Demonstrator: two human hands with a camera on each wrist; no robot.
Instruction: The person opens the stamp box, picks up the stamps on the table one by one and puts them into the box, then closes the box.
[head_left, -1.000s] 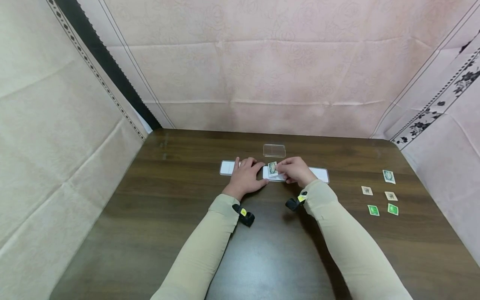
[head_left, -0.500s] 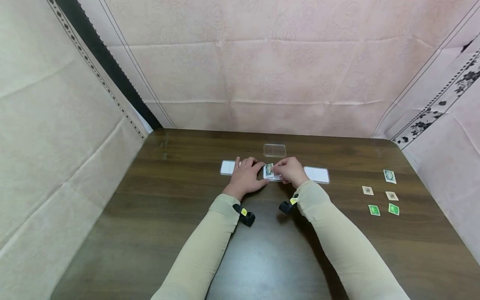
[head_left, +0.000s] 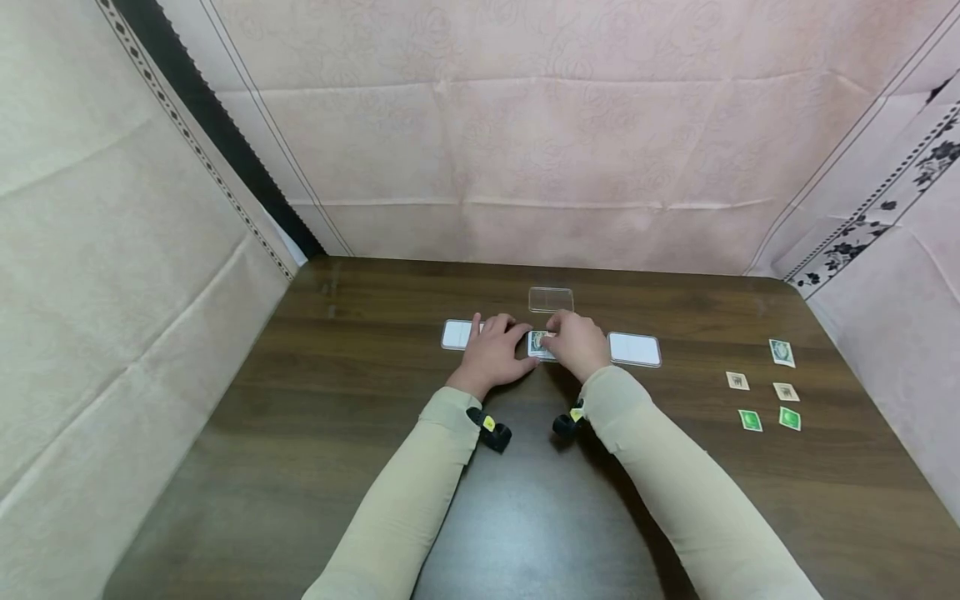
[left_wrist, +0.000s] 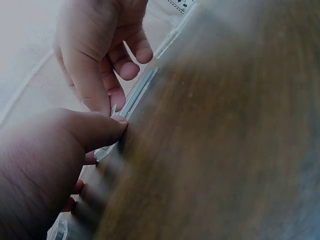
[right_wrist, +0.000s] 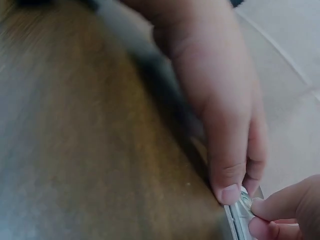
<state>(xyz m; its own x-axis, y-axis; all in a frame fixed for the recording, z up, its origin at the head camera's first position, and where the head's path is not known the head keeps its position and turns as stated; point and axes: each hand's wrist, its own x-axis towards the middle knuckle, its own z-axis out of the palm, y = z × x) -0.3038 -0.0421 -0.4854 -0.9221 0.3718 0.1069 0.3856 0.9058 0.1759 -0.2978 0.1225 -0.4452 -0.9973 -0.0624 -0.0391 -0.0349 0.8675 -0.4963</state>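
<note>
A slim clear plastic case point(head_left: 533, 354) with a white insert lies in front of me, near the table's middle. My left hand point(head_left: 492, 357) grips its left end, thumb on the near edge and fingertips behind, as the left wrist view shows. Over the same case, my right hand point(head_left: 579, 343) pinches a small green-and-white printed stamp point(head_left: 537, 340). The stamp lies close over the white insert, partly hidden by the fingers. In the right wrist view, the stamp point(right_wrist: 246, 201) tilts up slightly between the left thumb and the right fingertips.
Another white-filled case point(head_left: 634, 349) lies to the right, and one more case point(head_left: 454, 334) sits left, partly under my left fingers. Behind stands a clear lid point(head_left: 551, 299). Several stamps lie at right, including a large one point(head_left: 782, 352) and a green one point(head_left: 790, 418).
My right hand has moved left and turned further over the middle case, bringing the stamp down within its outline. The left hand has stayed in place.
</note>
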